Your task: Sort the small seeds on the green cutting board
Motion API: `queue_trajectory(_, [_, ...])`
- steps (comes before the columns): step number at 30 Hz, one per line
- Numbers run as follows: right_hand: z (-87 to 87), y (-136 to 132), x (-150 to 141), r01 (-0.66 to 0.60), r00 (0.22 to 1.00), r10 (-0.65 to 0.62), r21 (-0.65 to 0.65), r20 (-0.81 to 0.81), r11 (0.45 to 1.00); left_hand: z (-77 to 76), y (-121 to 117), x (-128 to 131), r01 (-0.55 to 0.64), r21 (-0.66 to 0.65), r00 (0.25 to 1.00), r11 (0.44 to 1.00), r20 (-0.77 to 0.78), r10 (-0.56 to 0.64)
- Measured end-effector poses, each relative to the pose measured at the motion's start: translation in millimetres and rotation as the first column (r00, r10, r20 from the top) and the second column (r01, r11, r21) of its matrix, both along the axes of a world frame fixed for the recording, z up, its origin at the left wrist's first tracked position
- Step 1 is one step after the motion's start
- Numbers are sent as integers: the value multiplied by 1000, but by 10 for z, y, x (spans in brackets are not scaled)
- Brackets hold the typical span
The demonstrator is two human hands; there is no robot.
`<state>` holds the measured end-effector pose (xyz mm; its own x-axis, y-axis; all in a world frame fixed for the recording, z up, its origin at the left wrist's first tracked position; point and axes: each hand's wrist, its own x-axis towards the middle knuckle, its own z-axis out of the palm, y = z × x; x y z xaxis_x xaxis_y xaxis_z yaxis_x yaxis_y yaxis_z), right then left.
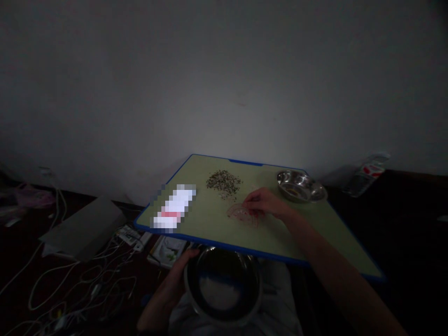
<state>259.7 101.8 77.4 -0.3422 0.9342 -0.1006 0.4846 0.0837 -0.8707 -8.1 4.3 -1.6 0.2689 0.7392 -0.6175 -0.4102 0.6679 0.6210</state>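
My left hand grips the left rim of a deep metal basin, held at my lap below the table's front edge. My right hand rests low over the light green tabletop, fingertips pinched together; whatever they hold is too small to make out. Under and beside those fingers is a rounded pattern of thin red lines; I cannot tell if it is printed or a clear plastic piece. A few dark specks lie near it. Beyond it spreads a pile of small dark and pale grains.
A shallow shiny metal bowl stands at the table's right back. A bright, pixelated rectangle lies at the left. The blue-edged table reaches near the wall. Tangled cables and a grey box lie left; a plastic package sits right.
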Motion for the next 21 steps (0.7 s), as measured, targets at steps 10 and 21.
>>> queue_trajectory(10, [-28,5,-32,-31,997,35,-55,75,998,74,-18,12,-29,30,1000,999,0,29])
queue_trajectory(21, [10,-46,-77,-108,991,113,-71,71,992,60,-22,0,15,35,1000,999,19,-16])
